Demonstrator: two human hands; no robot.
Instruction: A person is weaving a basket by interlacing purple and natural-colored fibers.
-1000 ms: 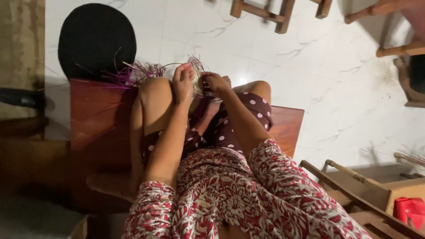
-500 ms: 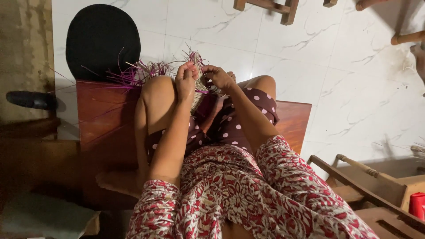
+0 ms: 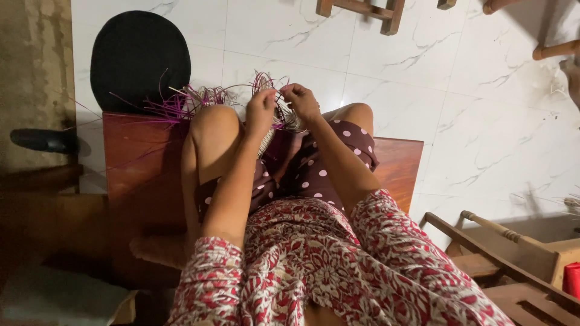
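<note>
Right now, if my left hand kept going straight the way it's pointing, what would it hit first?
Probably the purple straw strands it is already pinching on the woven piece. Past them the left hand seems headed for white floor tiles, though depth is unclear.

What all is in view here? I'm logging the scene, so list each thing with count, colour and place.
woven piece: one, pale with purple strands, at the knees, between both hands
loose purple strands: many, purple, fanning left from the weave
wooden bench: one, reddish brown, under the person
round black object: one, black, on the floor at upper left
tiled floor: white marbled
wooden furniture: brown, lower right
red object: one, right edge
chair legs: brown, top edge
left hand: fingers pinch the weave
right hand: fingers pinch the weave
</note>
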